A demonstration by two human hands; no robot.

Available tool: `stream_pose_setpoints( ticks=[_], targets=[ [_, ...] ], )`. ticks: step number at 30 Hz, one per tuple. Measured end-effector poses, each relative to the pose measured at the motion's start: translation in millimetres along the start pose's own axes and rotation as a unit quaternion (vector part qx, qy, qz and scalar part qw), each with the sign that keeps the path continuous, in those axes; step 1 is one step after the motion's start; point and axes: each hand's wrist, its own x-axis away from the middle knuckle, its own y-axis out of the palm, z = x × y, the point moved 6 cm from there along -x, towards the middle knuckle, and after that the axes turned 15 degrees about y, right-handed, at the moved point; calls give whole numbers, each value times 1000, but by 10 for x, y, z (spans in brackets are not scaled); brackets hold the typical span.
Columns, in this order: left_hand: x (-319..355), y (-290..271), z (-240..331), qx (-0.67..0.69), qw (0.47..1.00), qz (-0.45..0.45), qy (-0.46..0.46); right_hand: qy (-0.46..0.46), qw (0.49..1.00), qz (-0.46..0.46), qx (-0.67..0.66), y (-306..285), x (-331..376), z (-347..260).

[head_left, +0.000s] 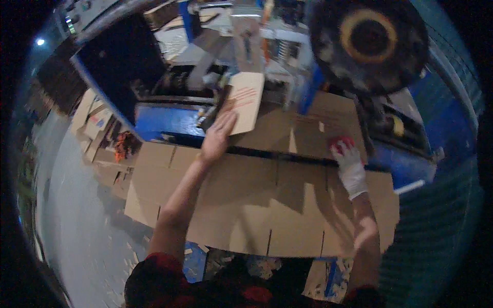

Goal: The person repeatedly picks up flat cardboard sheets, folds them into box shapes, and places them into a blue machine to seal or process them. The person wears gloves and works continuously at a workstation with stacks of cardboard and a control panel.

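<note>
A large flat brown cardboard sheet (241, 205) with slots cut in its edges lies before me. Beyond it, a second printed cardboard piece (277, 131) rests on the machine bed. At that piece's left, a lighter cardboard panel (249, 105) with red printing tilts upward. My bare left hand (221, 134) lies against the panel's lower left side, fingers stretched along it. My right hand (350, 165), in a white glove, rests on the right end of the farther cardboard, fingers spread. A red patch (341, 145) shows at its fingers; whether it is glove coating or a separate thing, I cannot tell.
A blue machine (169, 120) with metal parts spans the far side. A big dark round wheel (368, 43) hangs at the upper right. Cardboard scraps (102, 133) are piled at the left, and small bits litter the grey floor (87, 215).
</note>
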Motion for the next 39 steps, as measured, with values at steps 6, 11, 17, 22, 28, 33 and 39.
stream_pose_setpoints(
  ticks=[6, 11, 17, 22, 28, 33, 39],
  targets=[
    [-710, 475, -514, -56, 983, -79, -156, -22, 997, 77, -23, -264, -944, -23],
    [224, -131, 129, -44, 997, -61, -32, 56, 978, 53, -192, -772, -23, 12],
    [2574, -1881, 304, -332, 791, -185, -479, 302, 953, 21, -32, -539, 2199, 294],
    [3227, -2132, 483, -199, 780, -224, -550, 335, 938, -22, 90, -499, 3139, 337],
    [3601, -2196, 294, -185, 764, -222, -577, 628, 499, 146, -579, -409, 3743, 431],
    [3444, -2349, 173, -239, 815, -176, -497, 679, 372, 184, -606, -460, 3706, 455],
    [3024, -2609, 432, -106, 879, 207, -416, 469, 534, 382, -591, -1051, 3482, 318]
  ],
)
